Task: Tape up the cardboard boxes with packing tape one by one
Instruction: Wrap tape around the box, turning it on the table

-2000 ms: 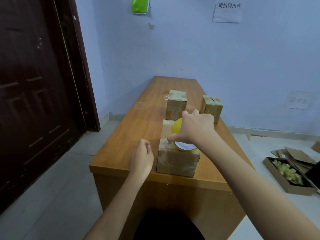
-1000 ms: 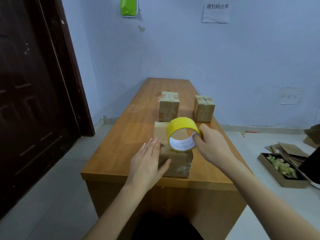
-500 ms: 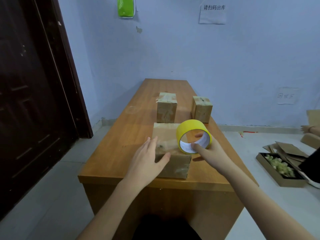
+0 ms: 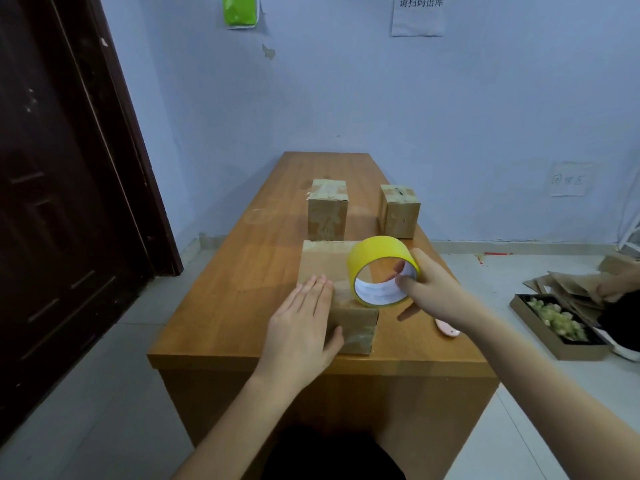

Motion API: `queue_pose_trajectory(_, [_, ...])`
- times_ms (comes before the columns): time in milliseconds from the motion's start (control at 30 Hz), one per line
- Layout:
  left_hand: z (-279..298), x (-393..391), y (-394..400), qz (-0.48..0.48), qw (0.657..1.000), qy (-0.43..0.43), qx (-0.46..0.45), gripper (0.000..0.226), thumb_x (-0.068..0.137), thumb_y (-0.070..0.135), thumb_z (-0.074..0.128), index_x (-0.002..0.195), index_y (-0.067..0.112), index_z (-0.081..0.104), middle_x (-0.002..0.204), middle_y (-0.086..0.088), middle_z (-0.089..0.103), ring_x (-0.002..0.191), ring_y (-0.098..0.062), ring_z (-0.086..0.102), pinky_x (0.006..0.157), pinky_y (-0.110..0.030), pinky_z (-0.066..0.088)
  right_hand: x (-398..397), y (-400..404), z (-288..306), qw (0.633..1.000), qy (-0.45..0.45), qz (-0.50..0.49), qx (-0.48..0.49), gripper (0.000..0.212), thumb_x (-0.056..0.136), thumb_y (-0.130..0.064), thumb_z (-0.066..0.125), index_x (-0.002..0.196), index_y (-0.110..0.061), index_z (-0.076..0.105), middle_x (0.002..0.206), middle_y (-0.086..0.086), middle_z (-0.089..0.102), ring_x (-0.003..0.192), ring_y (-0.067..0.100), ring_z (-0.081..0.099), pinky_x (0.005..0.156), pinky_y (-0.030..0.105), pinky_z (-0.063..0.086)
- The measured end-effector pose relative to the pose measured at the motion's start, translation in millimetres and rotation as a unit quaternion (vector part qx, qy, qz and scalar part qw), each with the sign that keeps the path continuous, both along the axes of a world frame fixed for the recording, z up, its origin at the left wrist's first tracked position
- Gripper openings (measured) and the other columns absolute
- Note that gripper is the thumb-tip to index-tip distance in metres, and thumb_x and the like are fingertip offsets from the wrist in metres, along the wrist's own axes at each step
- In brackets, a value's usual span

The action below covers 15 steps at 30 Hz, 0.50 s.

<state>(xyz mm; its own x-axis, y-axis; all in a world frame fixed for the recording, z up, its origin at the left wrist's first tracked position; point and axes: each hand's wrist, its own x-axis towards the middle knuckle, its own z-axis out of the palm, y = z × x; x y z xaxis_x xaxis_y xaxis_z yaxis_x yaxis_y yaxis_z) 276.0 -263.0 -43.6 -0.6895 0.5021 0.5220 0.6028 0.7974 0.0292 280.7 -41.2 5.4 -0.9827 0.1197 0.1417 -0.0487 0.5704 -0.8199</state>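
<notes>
Near box (image 4: 337,299): at table (image 4: 242,289) front edge. Left hand (image 4: 304,327): flat, fingers straight, pressing its top. Right hand (image 4: 433,292): fingers hooked through tape roll (image 4: 381,270), roll on box's right top edge. Risk: tape skews or wrinkles if box slides; box near edge could tip off. Two far boxes (image 4: 327,209) well apart.

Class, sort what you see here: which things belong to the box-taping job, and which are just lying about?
Belongs to the job:
- yellow tape roll, held by the right hand
- near box, under the left hand
- two far boxes
- table

Just lying about:
- pink object on the table
- tray of scraps on the floor
- green item on the wall
- paper notice
</notes>
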Motion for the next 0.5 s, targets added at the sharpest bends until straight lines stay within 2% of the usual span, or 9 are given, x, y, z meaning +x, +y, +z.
queue_pose_trajectory(67, [1.9,-0.9,0.5,0.005,1.000,-0.004,-0.006,0.060,0.080,0.035,0.068,0.130,0.004,0.054,0.133,-0.010,0.055,0.124,-0.022,0.051,0.106,-0.034,0.035,3.6,11.9,5.1,0.999,0.004,-0.027,0.030,0.006,0.096,-0.004,0.042,0.101,-0.006,0.045,0.094,0.006,0.051,0.084,0.023,0.056,0.045,0.025,0.053])
queue_pose_trajectory(133, [4.4,-2.3,1.6,0.010,1.000,-0.004,-0.017,0.061,0.087,0.042,0.058,0.137,0.011,0.046,0.141,-0.004,0.046,0.131,-0.016,0.042,0.109,-0.028,0.021,9.3,28.4,5.0,0.996,-0.006,-0.053,0.074,0.010,0.095,-0.003,0.042,0.092,-0.012,0.045,0.090,0.013,0.050,0.077,0.032,0.059,0.049,0.035,0.055])
queue_pose_trajectory(200, [4.2,-3.9,2.4,0.015,1.000,0.003,-0.024,0.061,0.088,0.044,0.055,0.139,0.013,0.043,0.143,-0.002,0.043,0.133,-0.014,0.039,0.108,-0.027,0.017,17.2,37.3,-6.5,0.995,-0.041,-0.062,0.069,0.007,0.096,-0.006,0.042,0.101,-0.005,0.047,0.097,0.013,0.054,0.072,0.035,0.063,0.053,0.044,0.056])
queue_pose_trajectory(267, [5.0,-3.2,2.8,0.021,0.999,-0.003,-0.032,0.061,0.083,0.041,0.063,0.134,0.011,0.050,0.137,-0.004,0.051,0.127,-0.015,0.047,0.105,-0.029,0.023,20.7,34.0,-28.0,0.995,-0.073,-0.069,0.017,0.023,0.097,-0.007,0.043,0.118,0.003,0.043,0.115,0.013,0.056,0.078,0.035,0.063,0.047,0.036,0.056])
queue_pose_trajectory(333, [7.2,-1.7,2.8,0.019,0.999,-0.010,-0.032,0.061,0.085,0.043,0.059,0.137,0.012,0.046,0.140,-0.003,0.048,0.130,-0.014,0.043,0.106,-0.027,0.020,19.0,24.9,-45.2,0.992,-0.088,-0.076,-0.042,0.030,0.098,-0.006,0.044,0.127,0.001,0.039,0.127,0.013,0.053,0.091,0.033,0.058,0.043,0.031,0.055])
queue_pose_trajectory(400, [4.7,-6.0,2.5,0.008,1.000,0.000,-0.020,0.064,0.092,0.047,0.043,0.146,0.017,0.029,0.151,0.002,0.032,0.139,-0.010,0.027,0.108,-0.022,0.007,14.8,19.4,-53.9,0.989,-0.091,-0.080,-0.086,0.025,0.098,-0.004,0.043,0.122,-0.001,0.039,0.125,0.010,0.053,0.093,0.030,0.055,0.041,0.031,0.054])
queue_pose_trajectory(500, [4.6,-8.7,6.2,0.011,1.000,-0.002,-0.021,0.068,0.093,0.050,0.035,0.150,0.019,0.015,0.155,0.001,0.021,0.143,-0.012,0.015,0.109,-0.022,-0.001,10.6,20.6,-58.9,0.989,-0.088,-0.086,-0.084,0.037,0.098,-0.006,0.043,0.131,0.004,0.032,0.110,0.000,0.053,0.082,0.027,0.058,0.038,0.028,0.052])
